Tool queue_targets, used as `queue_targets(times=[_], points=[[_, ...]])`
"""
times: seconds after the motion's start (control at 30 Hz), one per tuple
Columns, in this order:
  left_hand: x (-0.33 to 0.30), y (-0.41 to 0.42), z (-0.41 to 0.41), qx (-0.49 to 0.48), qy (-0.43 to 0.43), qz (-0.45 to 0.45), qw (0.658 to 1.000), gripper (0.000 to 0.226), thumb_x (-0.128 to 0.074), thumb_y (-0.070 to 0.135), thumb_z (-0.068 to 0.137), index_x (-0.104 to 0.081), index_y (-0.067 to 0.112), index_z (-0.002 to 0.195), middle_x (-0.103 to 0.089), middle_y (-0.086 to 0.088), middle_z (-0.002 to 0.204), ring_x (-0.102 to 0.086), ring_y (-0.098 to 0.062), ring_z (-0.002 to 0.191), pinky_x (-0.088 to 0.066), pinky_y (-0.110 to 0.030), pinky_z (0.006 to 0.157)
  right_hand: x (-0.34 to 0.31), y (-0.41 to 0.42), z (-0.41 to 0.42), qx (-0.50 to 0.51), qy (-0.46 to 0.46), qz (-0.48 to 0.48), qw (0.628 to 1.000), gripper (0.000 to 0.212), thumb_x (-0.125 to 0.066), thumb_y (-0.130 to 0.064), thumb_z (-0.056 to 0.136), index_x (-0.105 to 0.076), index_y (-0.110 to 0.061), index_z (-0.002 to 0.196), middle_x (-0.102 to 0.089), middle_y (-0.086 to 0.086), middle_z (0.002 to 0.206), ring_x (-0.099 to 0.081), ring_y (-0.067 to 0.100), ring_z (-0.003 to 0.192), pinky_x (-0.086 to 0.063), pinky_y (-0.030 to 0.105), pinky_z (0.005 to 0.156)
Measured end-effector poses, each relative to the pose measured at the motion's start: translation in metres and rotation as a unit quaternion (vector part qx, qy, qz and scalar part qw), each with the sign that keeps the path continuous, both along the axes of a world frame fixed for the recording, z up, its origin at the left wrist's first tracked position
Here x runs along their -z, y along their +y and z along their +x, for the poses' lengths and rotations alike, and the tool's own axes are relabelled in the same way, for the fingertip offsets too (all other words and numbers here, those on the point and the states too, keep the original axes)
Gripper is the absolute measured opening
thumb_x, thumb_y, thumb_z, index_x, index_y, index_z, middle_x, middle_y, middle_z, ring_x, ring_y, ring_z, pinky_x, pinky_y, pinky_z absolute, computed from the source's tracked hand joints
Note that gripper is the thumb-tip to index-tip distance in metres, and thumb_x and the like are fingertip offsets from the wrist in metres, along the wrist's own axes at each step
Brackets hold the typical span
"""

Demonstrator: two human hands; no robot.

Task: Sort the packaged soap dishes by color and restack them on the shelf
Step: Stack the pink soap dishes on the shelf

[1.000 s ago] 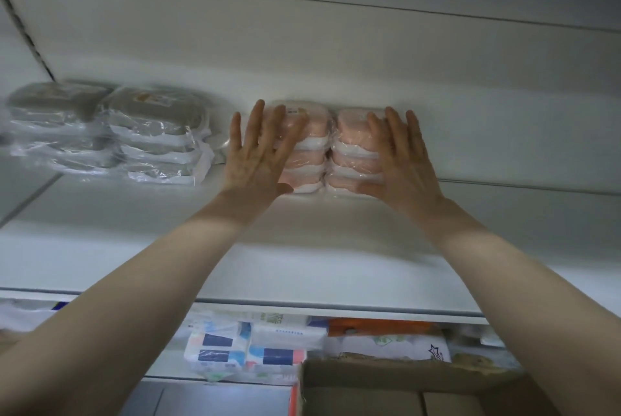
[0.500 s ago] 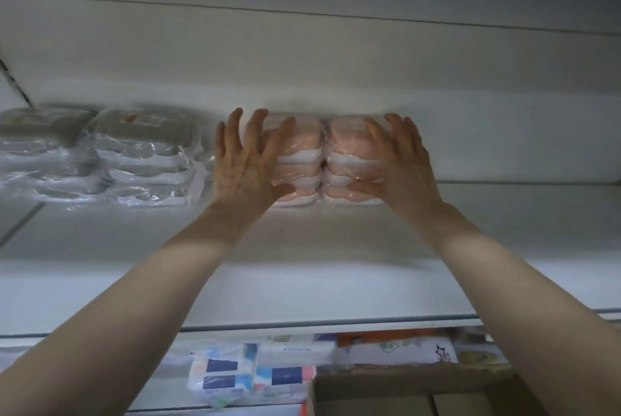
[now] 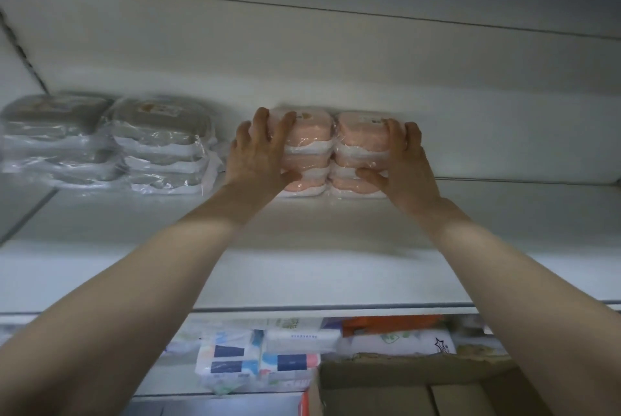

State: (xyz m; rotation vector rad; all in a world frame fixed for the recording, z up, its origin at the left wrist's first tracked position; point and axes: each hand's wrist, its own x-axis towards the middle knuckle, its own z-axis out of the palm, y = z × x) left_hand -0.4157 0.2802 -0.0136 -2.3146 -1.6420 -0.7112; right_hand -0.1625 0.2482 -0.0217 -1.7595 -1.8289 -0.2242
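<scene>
Both hands, left (image 3: 257, 155) and right (image 3: 401, 160), clasp the pink soap dishes (image 3: 331, 153) right of the grey stacks (image 3: 161, 146); squaring them comes next.

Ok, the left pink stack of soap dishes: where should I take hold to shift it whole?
Probably by its outer left side, coming from the front, as the left hand does now: fingers over the top dish, thumb on the lower front. The left pink stack butts against the right pink stack, gripped likewise by the right hand, so no inner side is free.
</scene>
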Motion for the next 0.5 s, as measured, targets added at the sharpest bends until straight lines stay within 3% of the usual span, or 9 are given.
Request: queue_targets(times=[0.1, 0.2, 0.33, 0.43, 0.5], points=[[-0.006, -0.011, -0.003, -0.028, 0.04, 0.011, 0.999, 0.098, -0.07, 0.054, 0.077, -0.009, 0.033, 0.15, -0.015, -0.012, 0.153, -0.011, -0.043, 0.143, -0.02, -0.051, 0.116, -0.013, -0.007, 0.001, 0.027, -0.057, -0.023, 0.998, 0.097, -0.074, -0.052, 0.076, -0.023, -0.014, 0.149, -0.026, 0.016, 0.145, -0.034, 0.04, 0.129, -0.046, 0.05, 0.095], [-0.008, -0.034, -0.008, -0.016, 0.039, 0.033, 0.999, 0.091, -0.067, 0.048, 0.084, -0.011, 0.027, 0.152, -0.016, -0.012, 0.156, -0.01, -0.038, 0.145, -0.014, -0.045, 0.119, -0.028, -0.019, -0.002, 0.02, -0.088, -0.028, 0.996, 0.102, -0.072, -0.055, 0.079, -0.015, -0.016, 0.154, -0.019, 0.015, 0.154, -0.017, 0.039, 0.143, -0.032, 0.05, 0.108], [-0.004, -0.071, -0.031, -0.021, 0.029, 0.042, 0.998, 0.084, -0.071, 0.041, 0.083, -0.025, 0.023, 0.151, -0.028, -0.011, 0.153, -0.021, -0.036, 0.143, -0.019, -0.043, 0.118, -0.042, -0.041, -0.028, -0.052, -0.093, -0.01, 0.994, 0.099, -0.071, -0.051, 0.082, -0.015, -0.017, 0.155, -0.018, 0.013, 0.158, -0.006, 0.036, 0.148, -0.016, 0.045, 0.118], [0.006, -0.096, -0.064, -0.014, 0.024, 0.101, 0.994, 0.082, -0.083, 0.033, 0.07, -0.047, 0.014, 0.14, -0.047, -0.017, 0.139, -0.04, -0.043, 0.132, -0.033, -0.051, 0.11, -0.044, -0.055, -0.065, -0.111, -0.095, 0.025, 0.989, 0.09, -0.069, -0.044, 0.084, -0.021, -0.015, 0.155, -0.023, 0.014, 0.158, -0.01, 0.035, 0.148, -0.016, 0.043, 0.119], [0.014, -0.105, -0.095, -0.029, 0.024, 0.129, 0.991, 0.084, -0.086, 0.032, 0.064, -0.05, 0.013, 0.137, -0.05, -0.019, 0.136, -0.042, -0.043, 0.13, -0.037, -0.053, 0.107, -0.04, -0.058, -0.097, -0.142, -0.098, 0.027, 0.985, 0.086, -0.067, -0.044, 0.085, -0.023, -0.017, 0.154, -0.023, 0.013, 0.157, -0.013, 0.036, 0.148, -0.018, 0.044, 0.12]])
